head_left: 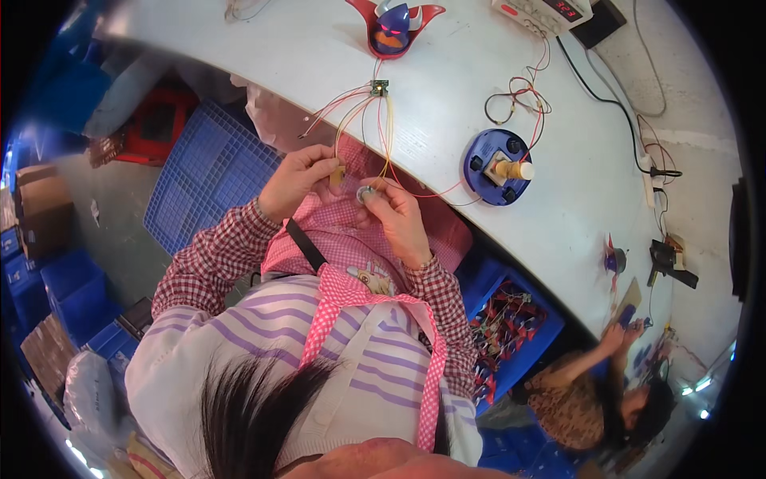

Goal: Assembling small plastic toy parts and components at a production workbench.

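My left hand (302, 180) pinches a small flat yellowish piece (337, 175) with wires running up from it. Between the thumb and fingers of my right hand (397, 217) is a small round silvery disc (365, 195), its yellow wires leading upward. Both hands are just off the table's near edge, above my lap. A small green circuit board (379, 88) lies near that edge with red, yellow and black wires fanning out. Beyond it stands a purple toy figure head (391, 33) with red wing-like sides and lit eyes, wired to the board.
A round blue base (477, 169) with a pale post sits on the white table (435, 96), wired to a power supply (550, 12). Below the table, a blue bin (538, 345) holds wired parts. A co-worker (578, 399) is at the lower right. Blue mesh crates (203, 176) stand left.
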Demonstrator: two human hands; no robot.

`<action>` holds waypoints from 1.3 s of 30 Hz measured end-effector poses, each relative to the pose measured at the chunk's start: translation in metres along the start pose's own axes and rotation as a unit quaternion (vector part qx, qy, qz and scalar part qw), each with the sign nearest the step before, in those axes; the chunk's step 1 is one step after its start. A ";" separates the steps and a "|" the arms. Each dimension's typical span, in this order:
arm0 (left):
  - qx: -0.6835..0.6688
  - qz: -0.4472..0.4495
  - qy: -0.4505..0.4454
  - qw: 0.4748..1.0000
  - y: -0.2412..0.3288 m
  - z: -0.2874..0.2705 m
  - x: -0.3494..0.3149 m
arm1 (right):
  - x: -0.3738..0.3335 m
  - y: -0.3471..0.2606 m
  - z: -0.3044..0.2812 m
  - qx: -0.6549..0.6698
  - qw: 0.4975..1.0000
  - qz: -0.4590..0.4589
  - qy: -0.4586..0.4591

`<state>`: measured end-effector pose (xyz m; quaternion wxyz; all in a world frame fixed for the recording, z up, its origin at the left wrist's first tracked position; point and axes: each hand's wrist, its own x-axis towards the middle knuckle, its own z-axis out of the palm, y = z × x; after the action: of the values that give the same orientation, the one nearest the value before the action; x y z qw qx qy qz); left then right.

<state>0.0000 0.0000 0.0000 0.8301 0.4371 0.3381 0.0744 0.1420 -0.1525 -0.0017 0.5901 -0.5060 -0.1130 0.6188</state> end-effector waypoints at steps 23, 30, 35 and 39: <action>0.015 0.095 0.037 0.995 0.004 0.001 -0.002 | 0.001 -0.007 0.006 -0.025 0.999 -0.038 0.024; -0.026 0.108 0.009 0.994 0.009 0.003 -0.005 | -0.006 -0.037 0.012 -0.153 0.983 -0.091 0.033; -0.032 0.092 -0.015 0.995 0.018 0.007 -0.010 | 0.003 -0.064 -0.009 -0.468 0.826 -0.275 0.151; -0.030 0.111 -0.031 0.993 0.027 0.020 -0.005 | 0.021 -0.080 -0.025 -0.606 0.678 -0.342 0.236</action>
<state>0.0133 0.0005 0.0314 0.8396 0.4489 0.2589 0.1628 0.2150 -0.1238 0.0355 0.3314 -0.8085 -0.4854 0.0296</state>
